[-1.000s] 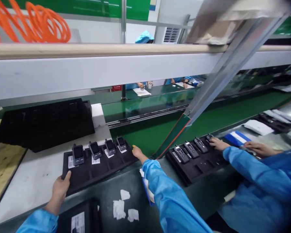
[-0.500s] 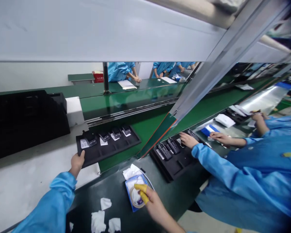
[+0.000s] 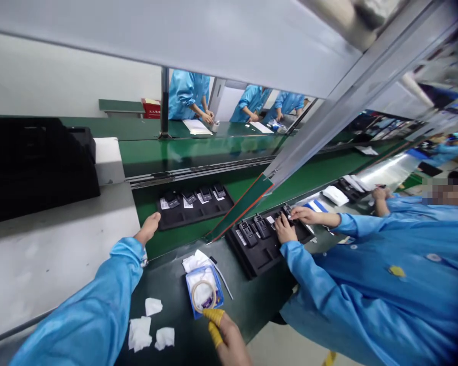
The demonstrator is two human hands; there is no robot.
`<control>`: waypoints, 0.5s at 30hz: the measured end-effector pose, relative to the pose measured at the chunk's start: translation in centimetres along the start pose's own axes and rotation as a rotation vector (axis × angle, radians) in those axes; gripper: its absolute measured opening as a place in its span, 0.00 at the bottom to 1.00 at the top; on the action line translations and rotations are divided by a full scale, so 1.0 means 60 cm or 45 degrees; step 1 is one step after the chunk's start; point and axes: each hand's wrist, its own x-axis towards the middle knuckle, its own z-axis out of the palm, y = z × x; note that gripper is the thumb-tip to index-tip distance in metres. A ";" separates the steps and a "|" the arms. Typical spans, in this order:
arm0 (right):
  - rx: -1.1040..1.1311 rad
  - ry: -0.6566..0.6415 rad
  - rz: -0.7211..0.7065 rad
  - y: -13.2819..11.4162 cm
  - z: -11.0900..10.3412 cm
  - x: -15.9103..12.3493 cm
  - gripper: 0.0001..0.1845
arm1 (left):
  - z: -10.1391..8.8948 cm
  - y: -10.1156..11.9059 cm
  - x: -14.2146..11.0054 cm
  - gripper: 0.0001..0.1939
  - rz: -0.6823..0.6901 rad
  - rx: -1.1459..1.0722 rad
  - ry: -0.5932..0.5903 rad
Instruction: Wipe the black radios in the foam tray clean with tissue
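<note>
Long black compartmented tray [image 3: 194, 216]: now rested on the green belt [image 3: 183, 239], having been shifted off the white tabletop [image 3: 61, 254], where it was held at both ends a second ago; its setting-down is judged all but finished.
Black handheld radios [image 3: 205, 194]: four, kept in a row along the tray's far side, each with a white printed slip [image 3: 188, 204] beside it.
Left hand [image 3: 148, 229]: held at the tray's left end; whether the edge is pinched by the fingers or merely touched cannot be told.
Right hand [image 3: 231, 338]: withdrawn from the tray's right end; its yellow-covered fingers [image 3: 214, 316] are spread a little apart, with nothing seen between them.
Shallow blue plastic box [image 3: 189, 300]: set just beyond the right fingertips; a tan ring [image 3: 194, 295] and white wipes are held in it, and contact with the hand cannot be judged.
Torn white scraps [image 3: 139, 333]: strewn on the dark green tabletop [image 3: 175, 335], left of the box.
Red-edged green panel [image 3: 242, 208]: stood at the foot of a slanted grey metal post [image 3: 309, 127], close to the tray's right end; passage that way may be hindered.
Second black tray [image 3: 252, 258]: placed right of the panel, with radios being handled by a co-worker's hands [image 3: 286, 230].
</note>
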 end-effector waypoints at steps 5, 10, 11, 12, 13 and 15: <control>-0.056 -0.168 -0.173 -0.093 0.019 0.014 0.18 | -0.127 0.007 -0.105 0.17 -0.004 -0.101 -0.029; -0.104 -0.350 -0.353 -0.133 0.069 -0.007 0.19 | -0.327 -0.047 -0.264 0.18 -0.055 -0.077 0.256; -0.104 -0.390 -0.383 -0.139 0.084 -0.012 0.19 | -0.365 -0.064 -0.302 0.18 -0.072 -0.049 0.336; -0.108 -0.436 -0.412 -0.146 0.102 -0.018 0.19 | -0.400 -0.082 -0.342 0.17 -0.094 -0.013 0.418; -0.119 -0.488 -0.444 -0.153 0.120 -0.025 0.19 | -0.431 -0.101 -0.384 0.17 -0.118 0.031 0.499; -0.174 -0.583 -0.512 -0.169 0.160 -0.041 0.19 | -0.475 -0.140 -0.468 0.15 -0.160 0.139 0.655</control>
